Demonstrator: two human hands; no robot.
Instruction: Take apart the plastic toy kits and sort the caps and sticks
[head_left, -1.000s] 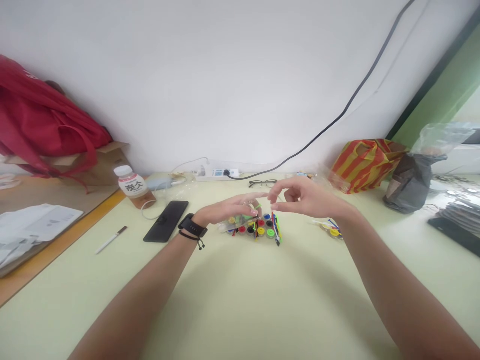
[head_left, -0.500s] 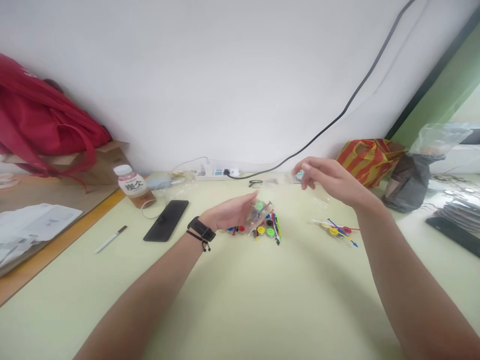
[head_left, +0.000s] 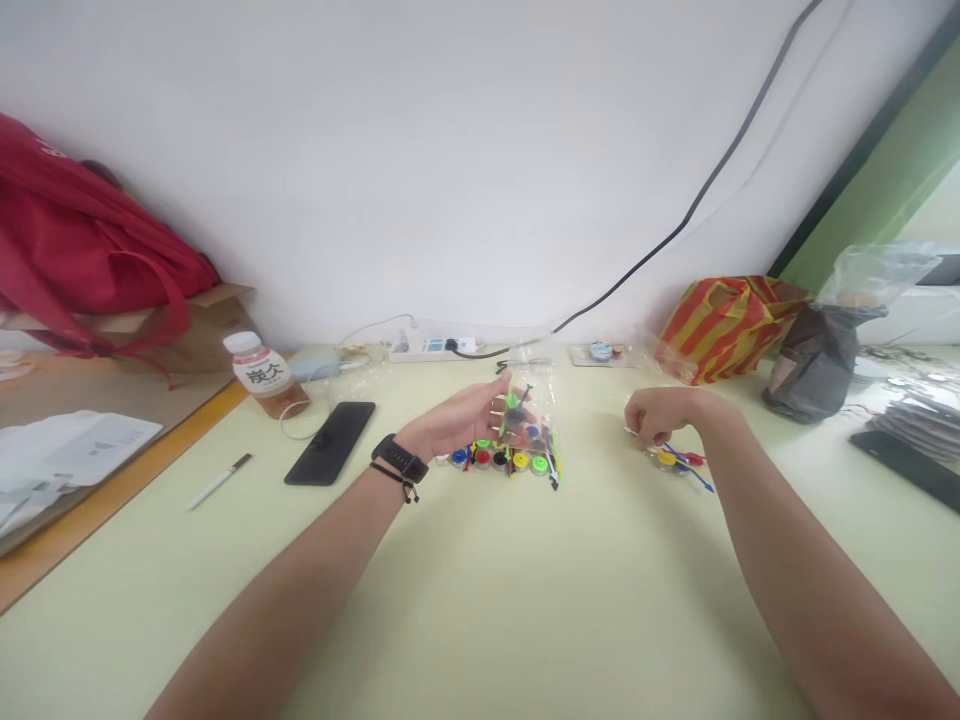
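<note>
My left hand (head_left: 469, 415) is closed on a clear plastic bag (head_left: 544, 400), with green and dark plastic spinner pieces showing in it. Below the bag lies a cluster of small spinners with round coloured discs, among them a yellow disc (head_left: 520, 463) and a bright green disc (head_left: 540, 465), with thin arrows beside them. To the right, my right hand (head_left: 660, 412) reaches down with its fingers pinched on a white plastic arrow (head_left: 631, 432), only its end showing. Just under that hand are a blue arrow (head_left: 697, 478) and a yellow disc (head_left: 667, 459).
A black phone (head_left: 330, 443), a pen (head_left: 219, 482) and a drink bottle (head_left: 264, 375) are on the left. By the wall stand a power strip (head_left: 427, 346), a striped bag (head_left: 731, 325) and a grey bag (head_left: 810, 365). A black cable (head_left: 690, 215) runs down the wall.
My right hand has come down from near the wall to the small pile at right and closed its fingers there. My left hand still holds the bag, turned so more of it shows.
</note>
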